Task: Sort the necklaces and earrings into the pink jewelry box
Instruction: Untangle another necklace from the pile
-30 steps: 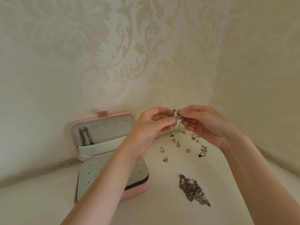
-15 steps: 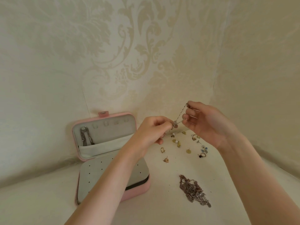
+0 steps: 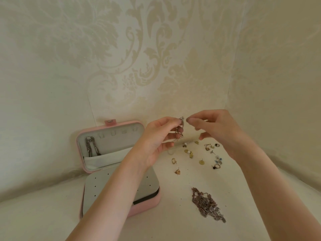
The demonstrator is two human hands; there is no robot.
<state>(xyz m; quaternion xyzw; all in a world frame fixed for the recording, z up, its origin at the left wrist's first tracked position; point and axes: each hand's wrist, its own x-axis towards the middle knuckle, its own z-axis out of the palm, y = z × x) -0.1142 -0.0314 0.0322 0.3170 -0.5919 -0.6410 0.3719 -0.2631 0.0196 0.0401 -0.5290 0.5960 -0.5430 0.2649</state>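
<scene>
Above the bench (image 3: 52, 214), a thin silver necklace (image 3: 179, 130) is being pinched between the thumb and fingers of the left hand (image 3: 157, 141), its chain being left to dangle below the grip. The right hand (image 3: 218, 131) is being held just beside it, fingers loosely curled and gripping nothing. The pink jewelry box (image 3: 147, 205) is being kept open at the left, one necklace (image 3: 91, 145) hanging inside its lid. Loose earrings (image 3: 201, 157) and a tangled chain pile (image 3: 206, 204) are lying on the bench.
</scene>
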